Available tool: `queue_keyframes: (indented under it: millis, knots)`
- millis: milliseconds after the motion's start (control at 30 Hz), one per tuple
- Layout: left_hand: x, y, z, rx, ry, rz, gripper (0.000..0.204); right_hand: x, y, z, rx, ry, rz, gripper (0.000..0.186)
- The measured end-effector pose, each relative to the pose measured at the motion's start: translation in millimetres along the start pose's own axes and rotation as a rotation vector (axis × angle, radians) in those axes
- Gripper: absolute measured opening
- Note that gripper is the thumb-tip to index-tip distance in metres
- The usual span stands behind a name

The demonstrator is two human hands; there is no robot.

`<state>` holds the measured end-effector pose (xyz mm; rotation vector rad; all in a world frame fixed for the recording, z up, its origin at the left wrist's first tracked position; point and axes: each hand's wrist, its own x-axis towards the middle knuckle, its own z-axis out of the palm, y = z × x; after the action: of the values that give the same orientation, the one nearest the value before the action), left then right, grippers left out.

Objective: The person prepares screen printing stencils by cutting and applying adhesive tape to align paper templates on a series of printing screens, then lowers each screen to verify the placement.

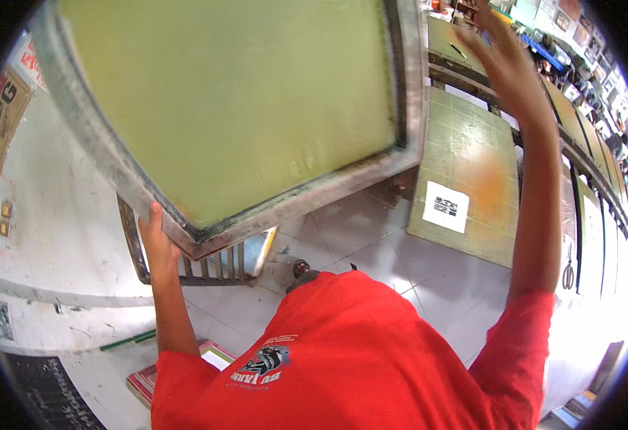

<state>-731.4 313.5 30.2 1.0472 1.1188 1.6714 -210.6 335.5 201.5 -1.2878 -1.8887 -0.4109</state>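
Observation:
A large screen-printing frame [271, 93], with yellow-green mesh and a worn grey rim, tilts up in front of me and fills the upper left. My left hand [159, 244] grips its rim near the lowest corner, thumb up along the outer edge; the other fingers are mostly hidden. Raised at the upper right, my right hand [504, 61] is apart from the frame, its fingers spread and slightly blurred. Nothing shows in it. Below that hand a white sheet with a black print [446, 206] lies on a green board [464, 136].
More boards [590, 132] run along a long bench at the right. A slatted dark stand [213, 266] is beneath the frame, on the tiled floor [350, 229]. At the left is a pale wall [63, 186] with posters. Cluttered shelves line the far right.

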Motion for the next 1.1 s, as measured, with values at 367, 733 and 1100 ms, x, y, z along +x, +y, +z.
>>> queue_keyframes:
  millis: [367, 733, 1100]
  knots:
    - [-138.5, -66.5, 209.2, -0.121, -0.385, -0.611, 0.055, -300.8, 65.1, -143.3, -0.033, -0.042, 1.115, 0.051]
    - [-193.1, -190.9, 289.0, 0.254, -0.642, -0.509, 0.039, -500.5, 100.5, -148.1, -0.105, -0.079, 1.498, 0.055]
    - [-171.9, -240.0, 321.1, 0.372, -0.734, -0.485, 0.041, -520.1, 137.8, -120.9, -0.051, -0.055, 1.582, 0.056]
